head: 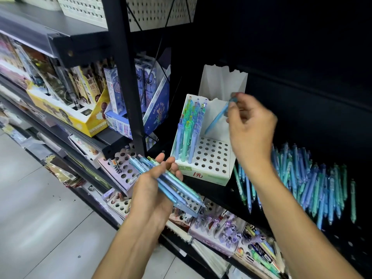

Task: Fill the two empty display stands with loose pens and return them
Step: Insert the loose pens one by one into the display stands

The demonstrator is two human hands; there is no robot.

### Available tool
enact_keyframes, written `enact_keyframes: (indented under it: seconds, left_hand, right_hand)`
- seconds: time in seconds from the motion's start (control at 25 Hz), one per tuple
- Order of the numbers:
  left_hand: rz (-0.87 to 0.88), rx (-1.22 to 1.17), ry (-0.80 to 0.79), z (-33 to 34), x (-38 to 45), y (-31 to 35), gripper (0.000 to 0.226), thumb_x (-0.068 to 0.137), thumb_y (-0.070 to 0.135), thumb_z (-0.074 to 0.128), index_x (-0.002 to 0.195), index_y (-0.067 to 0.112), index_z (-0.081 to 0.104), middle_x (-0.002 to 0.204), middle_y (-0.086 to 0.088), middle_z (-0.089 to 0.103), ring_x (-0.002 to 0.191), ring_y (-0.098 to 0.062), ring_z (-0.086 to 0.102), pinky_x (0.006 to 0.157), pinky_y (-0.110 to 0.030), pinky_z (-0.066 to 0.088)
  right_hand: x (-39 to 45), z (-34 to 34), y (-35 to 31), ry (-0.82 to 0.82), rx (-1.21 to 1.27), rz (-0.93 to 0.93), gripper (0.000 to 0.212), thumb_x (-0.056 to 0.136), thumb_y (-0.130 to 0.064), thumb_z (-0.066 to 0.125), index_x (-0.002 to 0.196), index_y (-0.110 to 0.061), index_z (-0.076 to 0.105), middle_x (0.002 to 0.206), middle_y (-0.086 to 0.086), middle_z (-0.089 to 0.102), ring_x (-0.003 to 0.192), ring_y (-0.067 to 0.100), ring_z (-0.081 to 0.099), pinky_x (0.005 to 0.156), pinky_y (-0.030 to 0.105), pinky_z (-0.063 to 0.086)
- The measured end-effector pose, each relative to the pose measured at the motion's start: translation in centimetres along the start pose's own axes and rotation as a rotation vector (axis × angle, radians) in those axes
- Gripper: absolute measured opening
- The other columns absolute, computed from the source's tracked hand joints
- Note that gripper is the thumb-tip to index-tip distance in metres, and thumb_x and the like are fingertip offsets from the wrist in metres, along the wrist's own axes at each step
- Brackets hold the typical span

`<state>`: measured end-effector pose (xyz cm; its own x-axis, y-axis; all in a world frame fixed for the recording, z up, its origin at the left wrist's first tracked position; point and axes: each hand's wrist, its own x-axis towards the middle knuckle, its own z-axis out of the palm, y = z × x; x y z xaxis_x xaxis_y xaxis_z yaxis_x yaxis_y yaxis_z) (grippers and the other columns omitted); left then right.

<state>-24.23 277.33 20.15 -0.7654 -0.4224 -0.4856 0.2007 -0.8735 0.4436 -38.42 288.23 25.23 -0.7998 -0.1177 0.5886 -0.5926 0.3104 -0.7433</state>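
Black shelf [302, 117] — right hand [251, 125] pinches translucent pen [216, 119] over perforated stand [209, 158].

- My right grip [248, 121] pinches a translucent sky-blue plastic pen [216, 118].
- My left grip [153, 188] holds a bundle of pale blue and mint-green pens [171, 181].
- The white cardboard display stand [209, 158], dotted with round holes, carries a green front band and a red handwritten price.
- Loose blue, teal and green pens [314, 182] lie on the black metal shelf [302, 117].
- A yellow cardboard box [80, 119] sits beside a blue-purple cartoon-printed box [155, 103].

Black metal shelving [124, 77] rises ahead of my left hand [150, 190]; grey tiled floor [40, 198] lies below it.
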Motion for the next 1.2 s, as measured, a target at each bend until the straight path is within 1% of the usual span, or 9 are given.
enact_keyframes:
  seconds: [0.28,0.48,0.6,0.68,0.76,0.84,0.88,1.04,1.2]
  left_hand:
    - [-0.017,-0.009,-0.06,0.1,0.2,0.0,0.024,0.099,0.011,0.05,0.119,0.01,0.064,0.088,-0.007,0.072,0.073,-0.017,0.068,0.077,-0.034,0.053]
    - [-0.034,0.038,-0.138,0.2,0.1,-0.2,0.026,0.099,0.014,0.051,0.123,0.013,0.062,0.092,-0.006,0.072,0.077,-0.019,0.068,0.081,-0.038,0.054]
    - [-0.009,0.074,-0.161,0.6,-0.1,-0.1,0.027,0.099,0.013,0.05,0.123,0.011,0.061,0.098,-0.008,0.074,0.084,-0.022,0.071,0.082,-0.039,0.058]
    - [0.012,0.095,-0.179,0.7,-0.2,0.2,0.029,0.098,0.013,0.049,0.124,0.009,0.06,0.109,-0.009,0.075,0.096,-0.024,0.073,0.088,-0.04,0.056]
    - [0.025,0.109,-0.215,0.9,-0.2,0.2,0.031,0.098,0.012,0.047,0.127,0.008,0.058,0.118,-0.01,0.072,0.108,-0.027,0.07,0.096,-0.042,0.052]
    - [0.035,0.11,-0.256,1.0,-0.1,0.0,0.032,0.099,0.013,0.045,0.128,0.008,0.057,0.123,-0.01,0.07,0.113,-0.029,0.067,0.099,-0.046,0.052]
    - [0.036,0.105,-0.273,1.1,-0.1,-0.2,0.033,0.099,0.013,0.045,0.128,0.008,0.057,0.124,-0.01,0.07,0.114,-0.03,0.067,0.098,-0.046,0.054]
    - [0.028,0.119,-0.311,1.2,-0.1,-0.7,0.037,0.096,0.014,0.047,0.131,0.007,0.057,0.125,-0.012,0.069,0.115,-0.031,0.066,0.093,-0.045,0.055]
    - [0.048,0.196,-0.349,1.2,-0.1,-0.7,0.035,0.097,0.015,0.046,0.13,0.009,0.057,0.124,-0.01,0.07,0.112,-0.028,0.068,0.082,-0.04,0.06]
  right_hand:
    - [1.1,1.8,2.0,-0.182,-0.261,-0.054,0.023,0.096,-0.016,0.057,0.113,-0.009,0.071,0.092,0.007,0.075,0.08,0.023,0.071,0.081,0.044,0.057]
    - [3.5,2.4,0.9,-0.429,-0.408,0.013,0.024,0.096,-0.015,0.055,0.112,-0.008,0.072,0.104,0.01,0.074,0.092,0.027,0.07,0.089,0.039,0.056]
    - [2.8,1.9,-0.4,-0.276,-0.619,-0.049,0.027,0.097,-0.034,0.057,0.096,-0.01,0.071,0.088,0.008,0.073,0.081,0.029,0.068,0.074,0.036,0.056]
    - [0.7,0.8,-1.5,-0.197,-0.487,-0.087,0.028,0.096,-0.038,0.059,0.085,-0.015,0.069,0.072,-0.002,0.069,0.064,0.018,0.065,0.063,0.03,0.053]
    - [-1.8,-0.4,-2.8,-0.43,-0.199,0.007,0.023,0.093,-0.034,0.066,0.076,-0.02,0.07,0.062,-0.009,0.065,0.053,0.002,0.056,0.056,0.022,0.046]
    - [-3.9,-0.8,-3.2,-0.769,-0.15,0.068,0.012,0.089,-0.034,0.071,0.082,-0.024,0.074,0.069,-0.014,0.068,0.056,-0.002,0.057,0.058,0.012,0.04]
    - [-4.4,-0.8,-2.8,-0.857,-0.171,0.066,0.009,0.087,-0.034,0.073,0.087,-0.026,0.075,0.074,-0.016,0.069,0.061,-0.005,0.058,0.06,0.01,0.038]
    - [-4.6,-0.6,-1.4,-0.884,-0.053,0.223,0.021,0.082,-0.025,0.08,0.1,-0.024,0.072,0.072,-0.013,0.061,0.055,-0.003,0.05,0.06,0.016,0.041]
    - [-4.7,-1.5,-0.9,-0.967,0.077,0.363,0.012,0.084,-0.017,0.078,0.089,-0.013,0.068,0.07,-0.007,0.06,0.058,0.001,0.052,0.053,0.019,0.045]
